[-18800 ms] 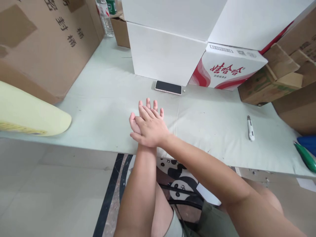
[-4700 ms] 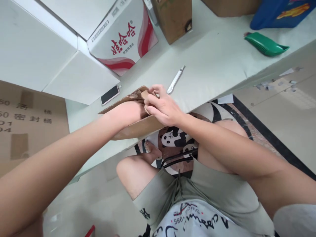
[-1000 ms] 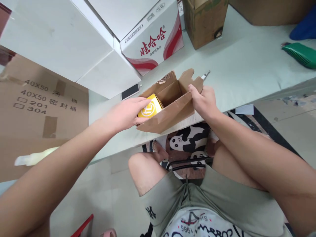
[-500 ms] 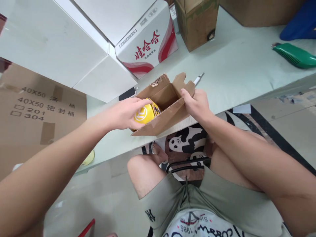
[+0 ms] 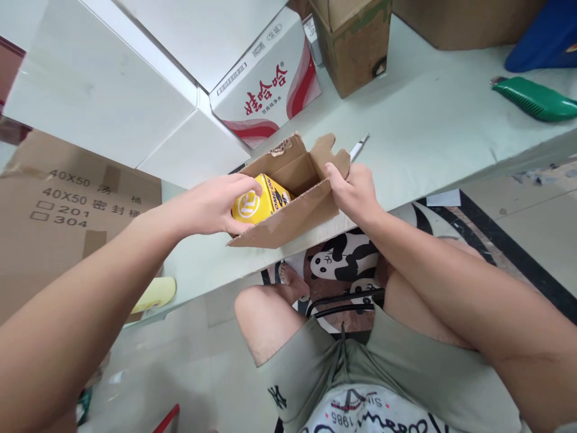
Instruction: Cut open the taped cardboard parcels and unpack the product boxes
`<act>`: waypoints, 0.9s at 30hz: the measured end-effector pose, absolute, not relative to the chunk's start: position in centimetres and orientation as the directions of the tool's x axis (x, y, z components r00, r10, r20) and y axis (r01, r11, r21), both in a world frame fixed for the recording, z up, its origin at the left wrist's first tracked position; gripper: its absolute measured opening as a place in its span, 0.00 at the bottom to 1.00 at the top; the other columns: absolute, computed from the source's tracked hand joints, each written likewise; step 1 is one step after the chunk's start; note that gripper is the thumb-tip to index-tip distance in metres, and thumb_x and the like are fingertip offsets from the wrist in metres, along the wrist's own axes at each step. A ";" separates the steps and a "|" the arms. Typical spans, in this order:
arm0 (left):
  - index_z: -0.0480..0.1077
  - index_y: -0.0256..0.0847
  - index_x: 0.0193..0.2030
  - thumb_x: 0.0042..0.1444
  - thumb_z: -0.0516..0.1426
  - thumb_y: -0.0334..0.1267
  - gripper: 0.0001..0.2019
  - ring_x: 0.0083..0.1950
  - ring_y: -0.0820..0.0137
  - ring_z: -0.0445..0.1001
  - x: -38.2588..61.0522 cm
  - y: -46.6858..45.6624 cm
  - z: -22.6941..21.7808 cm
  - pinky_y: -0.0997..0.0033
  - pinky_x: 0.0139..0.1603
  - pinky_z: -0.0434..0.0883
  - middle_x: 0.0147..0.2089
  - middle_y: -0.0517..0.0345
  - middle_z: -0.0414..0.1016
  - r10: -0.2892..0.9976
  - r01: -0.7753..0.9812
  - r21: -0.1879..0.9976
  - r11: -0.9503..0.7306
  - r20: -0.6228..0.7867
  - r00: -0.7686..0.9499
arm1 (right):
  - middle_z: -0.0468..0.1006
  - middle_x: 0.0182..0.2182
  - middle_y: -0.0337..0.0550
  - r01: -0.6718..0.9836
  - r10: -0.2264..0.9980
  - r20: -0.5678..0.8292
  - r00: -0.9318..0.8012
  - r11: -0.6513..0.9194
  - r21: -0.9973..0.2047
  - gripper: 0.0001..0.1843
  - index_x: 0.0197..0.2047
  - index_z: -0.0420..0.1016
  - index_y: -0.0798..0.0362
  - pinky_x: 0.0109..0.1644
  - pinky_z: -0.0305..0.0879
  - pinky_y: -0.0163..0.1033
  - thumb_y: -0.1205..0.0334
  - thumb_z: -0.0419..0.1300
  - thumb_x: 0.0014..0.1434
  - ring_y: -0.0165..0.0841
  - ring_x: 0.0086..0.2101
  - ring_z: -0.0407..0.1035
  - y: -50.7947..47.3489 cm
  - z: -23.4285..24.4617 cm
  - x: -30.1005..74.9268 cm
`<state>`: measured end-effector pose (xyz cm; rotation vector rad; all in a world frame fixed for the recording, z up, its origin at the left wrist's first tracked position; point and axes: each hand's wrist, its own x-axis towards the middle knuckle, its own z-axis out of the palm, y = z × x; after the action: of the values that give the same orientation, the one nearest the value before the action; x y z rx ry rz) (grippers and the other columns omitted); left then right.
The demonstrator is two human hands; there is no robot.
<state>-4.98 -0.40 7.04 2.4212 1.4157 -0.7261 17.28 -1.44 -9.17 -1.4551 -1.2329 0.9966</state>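
A small brown cardboard box (image 5: 288, 224) stands on the pale table in front of me, its open side facing up. My left hand (image 5: 220, 204) is closed around the end of a yellow box (image 5: 258, 204) with a white round logo and dark lettering; this box lies partly inside the cardboard one, at its left end. My right hand (image 5: 356, 189) pinches the cardboard box at its right end, thumb on the rim beside a raised, notched flap (image 5: 331, 153). Just behind that hand lies a slim light-coloured tool with a pointed tip (image 5: 360, 147), partly hidden.
A white and red carton (image 5: 270, 84) and a taller brown box (image 5: 354, 48) stand at the back of the table (image 5: 428, 132). At the right lies a green-handled tool (image 5: 534, 99) near a blue object (image 5: 543, 39). A large printed carton (image 5: 90, 174) stands at left.
My left hand has drawn the yellow box slightly leftward, and more of its printed side shows. The cardboard box has shifted a little left, with my right hand still on it.
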 end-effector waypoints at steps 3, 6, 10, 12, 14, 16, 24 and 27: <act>0.69 0.45 0.47 0.50 0.62 0.54 0.22 0.45 0.60 0.74 -5.4 -0.2 6.2 0.65 0.44 0.69 0.47 0.53 0.75 0.714 0.877 0.008 -0.480 -0.578 0.396 | 0.56 0.20 0.37 0.227 0.988 -0.070 0.139 -0.101 -0.969 0.27 0.19 0.52 0.50 0.32 0.50 0.40 0.55 0.57 0.67 0.28 0.24 0.51 -1.5 -9.0 17.2; 0.69 0.44 0.47 0.51 0.61 0.56 0.22 0.48 0.60 0.75 -5.7 -0.1 5.4 0.65 0.44 0.69 0.52 0.50 0.75 0.705 0.875 0.027 -0.483 -0.581 0.407 | 0.57 0.20 0.38 0.266 0.988 -0.092 0.124 -0.123 -0.956 0.26 0.20 0.53 0.50 0.33 0.50 0.40 0.55 0.58 0.67 0.29 0.25 0.53 -1.6 -8.8 17.2; 0.72 0.46 0.54 0.56 0.57 0.54 0.23 0.51 0.60 0.75 -5.1 -0.5 5.7 0.65 0.48 0.70 0.55 0.52 0.77 0.706 0.898 0.092 -0.431 -0.585 0.399 | 0.57 0.21 0.38 0.288 0.989 -0.075 0.125 -0.109 -0.951 0.25 0.21 0.54 0.50 0.34 0.51 0.40 0.55 0.57 0.67 0.29 0.26 0.53 -1.6 -9.0 17.2; 0.74 0.49 0.57 0.59 0.54 0.56 0.24 0.49 0.62 0.77 -4.1 -0.8 6.3 0.65 0.48 0.70 0.54 0.55 0.78 0.698 0.916 0.109 -0.385 -0.615 0.367 | 0.56 0.20 0.37 0.279 0.990 -0.042 0.134 -0.078 -0.957 0.25 0.21 0.54 0.50 0.33 0.50 0.40 0.54 0.57 0.66 0.28 0.25 0.52 -1.6 -9.3 17.1; 0.76 0.49 0.54 0.59 0.52 0.59 0.25 0.43 0.61 0.77 -2.6 -1.2 6.9 0.63 0.45 0.70 0.47 0.56 0.81 0.739 0.947 -0.001 -0.322 -0.625 0.251 | 0.55 0.19 0.36 0.262 0.990 0.000 0.140 -0.038 -0.964 0.24 0.21 0.54 0.50 0.31 0.49 0.39 0.53 0.57 0.65 0.28 0.25 0.51 -1.5 -9.7 17.1; 0.79 0.45 0.48 0.59 0.51 0.61 0.26 0.37 0.58 0.77 -1.0 -1.6 7.2 0.61 0.40 0.70 0.36 0.52 0.80 0.831 0.944 -0.229 -0.237 -0.551 0.075 | 0.54 0.19 0.36 0.254 0.989 0.027 0.145 -0.011 -0.967 0.24 0.20 0.54 0.50 0.30 0.48 0.39 0.53 0.57 0.64 0.27 0.25 0.50 -1.4 -10.1 17.0; 0.76 0.35 0.54 0.56 0.43 0.76 0.46 0.30 0.50 0.79 1.9 -0.7 5.4 0.54 0.39 0.72 0.22 0.46 0.76 0.796 0.893 -0.440 -0.095 -0.572 -0.197 | 0.54 0.17 0.37 0.322 0.974 0.177 0.139 0.125 -0.938 0.25 0.20 0.51 0.49 0.30 0.45 0.40 0.50 0.53 0.65 0.29 0.22 0.50 -2.3 -10.5 16.5; 0.69 0.33 0.63 0.53 0.47 0.77 0.49 0.29 0.50 0.79 1.4 -0.1 4.8 0.55 0.39 0.73 0.24 0.48 0.78 0.836 0.889 -0.439 -0.133 -0.531 -0.137 | 0.55 0.17 0.38 0.370 0.968 0.226 0.109 0.172 -0.913 0.23 0.21 0.51 0.50 0.30 0.44 0.40 0.51 0.53 0.63 0.29 0.22 0.51 -2.9 -10.2 16.5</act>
<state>1.36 -0.13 4.84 2.0156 2.0197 -1.1343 16.49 -2.86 -10.20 -1.3754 -1.4414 0.7498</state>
